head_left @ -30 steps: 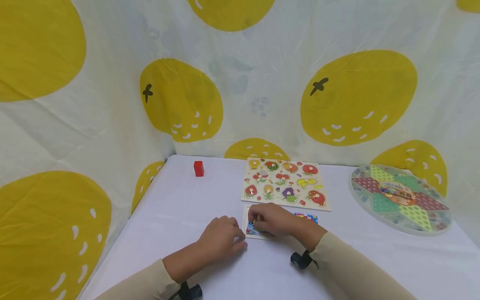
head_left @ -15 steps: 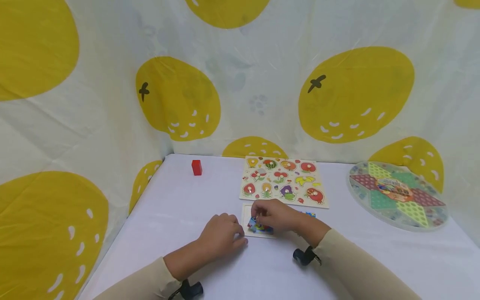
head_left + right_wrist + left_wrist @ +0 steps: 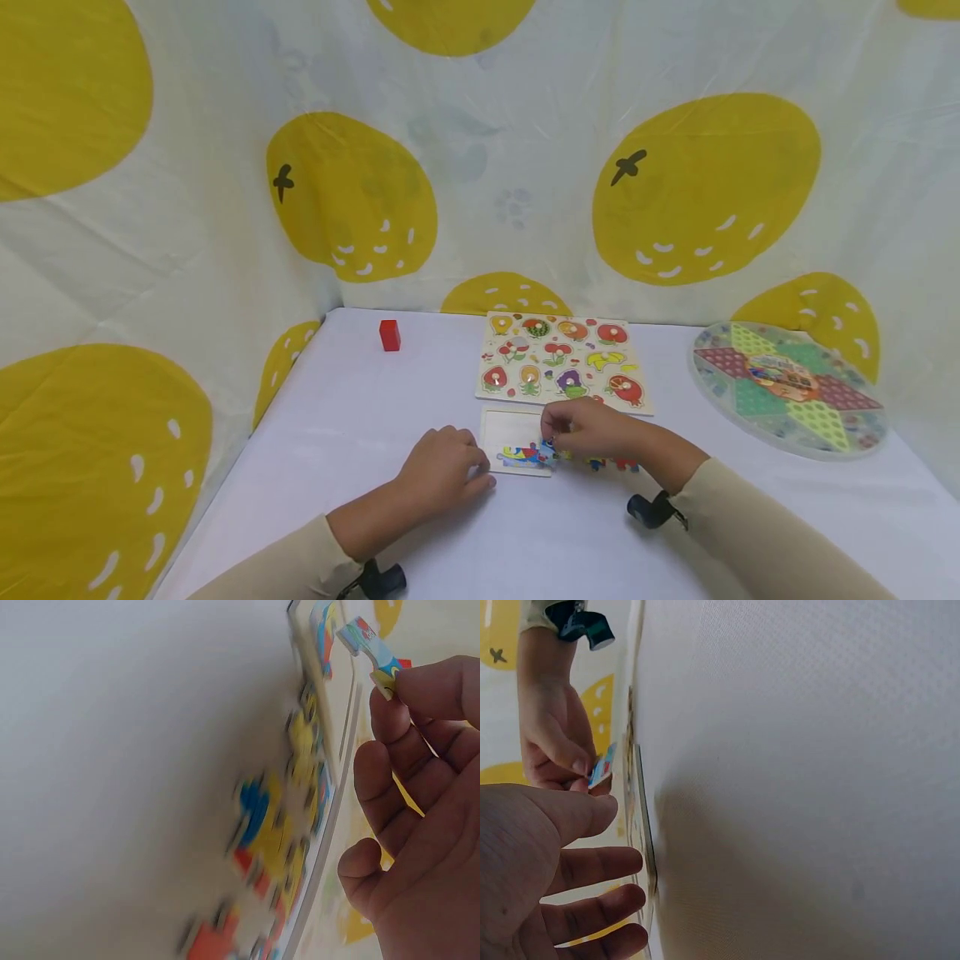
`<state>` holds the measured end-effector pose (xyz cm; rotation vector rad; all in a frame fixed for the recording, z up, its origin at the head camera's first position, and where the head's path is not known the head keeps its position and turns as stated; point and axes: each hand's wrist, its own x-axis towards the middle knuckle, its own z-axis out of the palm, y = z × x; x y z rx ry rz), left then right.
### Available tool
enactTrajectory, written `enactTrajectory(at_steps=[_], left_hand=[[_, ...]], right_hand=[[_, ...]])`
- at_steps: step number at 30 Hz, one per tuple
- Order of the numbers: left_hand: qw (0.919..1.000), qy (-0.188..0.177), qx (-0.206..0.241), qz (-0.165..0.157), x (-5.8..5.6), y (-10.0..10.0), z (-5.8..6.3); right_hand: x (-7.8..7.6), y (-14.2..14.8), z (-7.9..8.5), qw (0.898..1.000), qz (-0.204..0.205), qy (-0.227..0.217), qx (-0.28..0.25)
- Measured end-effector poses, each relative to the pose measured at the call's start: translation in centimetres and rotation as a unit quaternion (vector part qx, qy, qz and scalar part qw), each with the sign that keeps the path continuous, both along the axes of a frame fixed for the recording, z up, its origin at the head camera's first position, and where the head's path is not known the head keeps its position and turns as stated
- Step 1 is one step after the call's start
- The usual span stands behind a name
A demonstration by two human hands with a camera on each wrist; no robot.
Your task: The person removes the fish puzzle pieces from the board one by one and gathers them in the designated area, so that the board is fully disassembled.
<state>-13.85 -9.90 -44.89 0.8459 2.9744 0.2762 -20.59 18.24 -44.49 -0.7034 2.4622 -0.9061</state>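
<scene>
My right hand (image 3: 596, 429) pinches a blue jigsaw piece (image 3: 373, 651) between thumb and index finger, raised off the table at the right side of a small pale puzzle tray (image 3: 513, 423). Inside the tray, colourful assembled pieces (image 3: 517, 455) lie along its lower edge. More loose jigsaw pieces (image 3: 262, 832) are spread on the table under my right hand, blurred in the right wrist view. My left hand (image 3: 442, 471) rests by the tray's lower left corner, its fingers (image 3: 600, 866) loosely extended and holding nothing.
Behind the tray lies a wooden fruit peg board (image 3: 558, 358). A round Chinese checkers board (image 3: 787, 392) sits at the right, and a red block (image 3: 390, 335) stands at the back left. A patterned cloth (image 3: 480, 167) hangs behind the table.
My right hand has lifted the jigsaw piece and moved right, from over the tray's lower left to its right edge, uncovering the assembled pieces. My left hand has stayed in place.
</scene>
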Motion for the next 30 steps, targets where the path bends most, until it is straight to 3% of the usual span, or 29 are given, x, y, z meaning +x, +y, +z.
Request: enactTrajectory(at_steps=[8, 16, 30], left_hand=[[1.0000, -0.008, -0.002, -0.001, 0.0, 0.1, -0.2], [0.9999, -0.011, -0.001, -0.003, -0.1, 0.3, -0.1], [0.9999, -0.015, -0.004, 0.000, -0.1, 0.4, 0.0]], right_hand=[[0.6, 1.6, 0.3, 0.999, 0.018, -0.016, 0.022], [1.5, 1.9, 0.1, 0.999, 0.025, -0.043, 0.007], [1.7, 1.7, -0.9, 0.995, 0.062, 0.046, 0.056]])
